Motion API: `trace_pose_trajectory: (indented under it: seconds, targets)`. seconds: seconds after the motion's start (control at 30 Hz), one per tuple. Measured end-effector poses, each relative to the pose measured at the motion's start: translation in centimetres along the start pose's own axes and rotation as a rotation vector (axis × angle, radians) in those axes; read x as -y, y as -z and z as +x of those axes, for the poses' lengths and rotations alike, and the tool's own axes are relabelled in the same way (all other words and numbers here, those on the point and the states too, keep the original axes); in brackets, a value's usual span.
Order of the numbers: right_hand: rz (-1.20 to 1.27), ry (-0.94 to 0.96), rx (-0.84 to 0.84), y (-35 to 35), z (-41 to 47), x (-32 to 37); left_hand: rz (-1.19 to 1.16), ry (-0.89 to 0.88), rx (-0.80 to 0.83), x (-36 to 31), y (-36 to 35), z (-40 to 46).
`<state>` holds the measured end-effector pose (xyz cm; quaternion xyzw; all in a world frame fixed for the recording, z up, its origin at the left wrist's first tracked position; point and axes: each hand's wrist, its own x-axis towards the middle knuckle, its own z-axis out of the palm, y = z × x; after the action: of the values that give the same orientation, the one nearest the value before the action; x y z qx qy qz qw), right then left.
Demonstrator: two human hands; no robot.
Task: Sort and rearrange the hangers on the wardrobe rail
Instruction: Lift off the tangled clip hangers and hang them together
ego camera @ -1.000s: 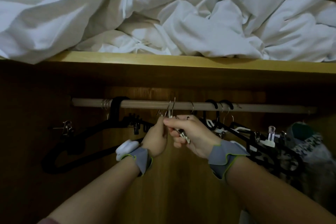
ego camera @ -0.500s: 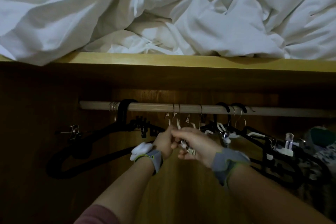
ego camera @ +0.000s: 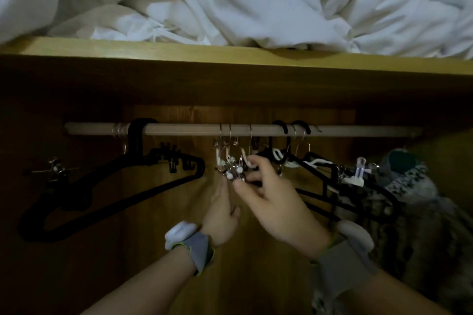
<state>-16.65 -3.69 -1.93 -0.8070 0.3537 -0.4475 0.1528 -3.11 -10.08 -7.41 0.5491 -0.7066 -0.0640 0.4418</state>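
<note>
Forearms are reaching up from the bottom of the view, each one wearing a grey wristband (ego camera: 198,250) with a green edge and a pale pad on it. Just beyond them, the left hand (ego camera: 222,215) is rising under a cluster of small clip hangers (ego camera: 231,165); its fingers are lying fairly straight, with the tips touching the underside of the cluster, and nothing is being gripped in it. Beside it, the right hand (ego camera: 275,199) is working at the same cluster, its thumb and fingers curling in to pinch the metal-and-white clips from the right. Those clip hangers are dangling by thin wire hooks from the middle of the wardrobe rail (ego camera: 179,129), a pale round bar that is running across the dark wooden interior. To the left of the hands, a large black hanger (ego camera: 110,199) is hanging by its thick hook near the rail's left end, tilting down to the left, with a few wire hooks bunching beside that hook. To the right, more black hangers (ego camera: 332,179) are crowding together with white loops and a clear clip among them, and a patterned garment (ego camera: 409,186) is hanging at the far right. Above the rail, a wooden shelf (ego camera: 179,54) is carrying crumpled white bedding (ego camera: 256,0) along its whole width.
</note>
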Motion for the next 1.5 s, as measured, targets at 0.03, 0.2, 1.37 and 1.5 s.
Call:
trace_pose_trajectory:
  seconds: [0.03, 0.2, 1.37, 1.5]
  targets:
    - [-0.082, 0.031, -0.029, 1.0, -0.5, -0.3, 0.042, 0.036, 0.042, -0.2, -1.0, -0.5]
    - [-0.563, 0.085, -0.389, 6.1, -2.1, -3.6, 0.0, 0.098, 0.172, -4.6, -3.9, -2.3]
    - [-0.71, -0.097, -0.26, 5.0, 0.6, -5.1, -0.059, -0.013, -0.059, -11.2, -1.4, -4.2]
    - [-0.764, -0.165, -0.21, 4.7, 0.0, -4.5, -0.069, -0.036, -0.059, -11.2, -1.1, -4.3]
